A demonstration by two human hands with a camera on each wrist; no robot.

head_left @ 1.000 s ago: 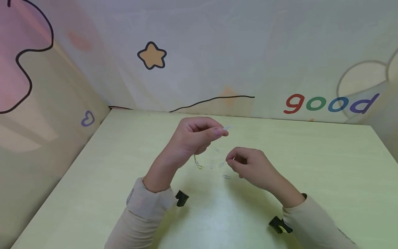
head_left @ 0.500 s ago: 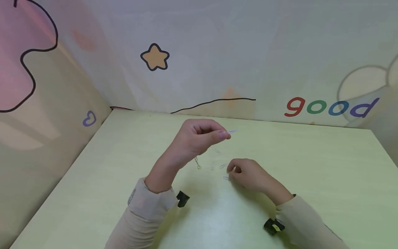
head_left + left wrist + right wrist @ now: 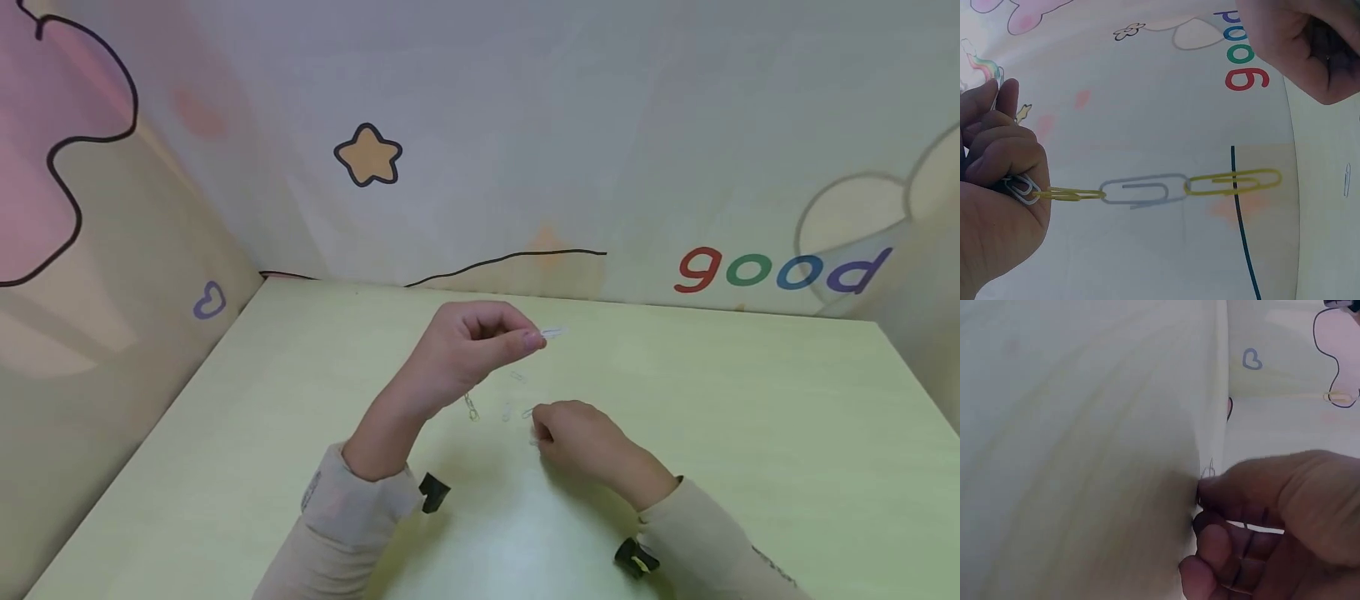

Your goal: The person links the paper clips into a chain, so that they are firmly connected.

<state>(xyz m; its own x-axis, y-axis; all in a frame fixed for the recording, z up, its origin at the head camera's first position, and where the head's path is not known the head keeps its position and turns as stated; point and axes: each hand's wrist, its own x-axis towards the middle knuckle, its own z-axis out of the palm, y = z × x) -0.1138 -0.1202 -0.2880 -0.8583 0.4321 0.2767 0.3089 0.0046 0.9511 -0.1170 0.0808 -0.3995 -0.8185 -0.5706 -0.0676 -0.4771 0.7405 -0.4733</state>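
Observation:
My left hand [image 3: 468, 350] is raised over the table, pinching a pale paper clip [image 3: 553, 332] between thumb and forefinger. From its palm hangs a chain of linked paper clips [image 3: 1144, 189], yellow and whitish by turns, its upper part hidden by curled fingers. Low at the tabletop, my right hand [image 3: 588, 442] has its thumb and fingers bent down over another paper clip [image 3: 534, 440]; I cannot tell whether they pinch it. Just past these fingertips lies one more whitish paper clip [image 3: 527, 413].
Two loose pale paper clips lie on the light green table [image 3: 712, 400]: a near one [image 3: 506, 412] and a farther one [image 3: 517, 377]. Behind the table rises a printed wall sheet [image 3: 487, 167] with a star and the word "good". A black wrist mount [image 3: 637, 558] sits by the right sleeve.
My right hand has come down and left, from above the table onto the clip near its front. The left hand keeps its pinch in nearly the same place; the view has tilted slightly.

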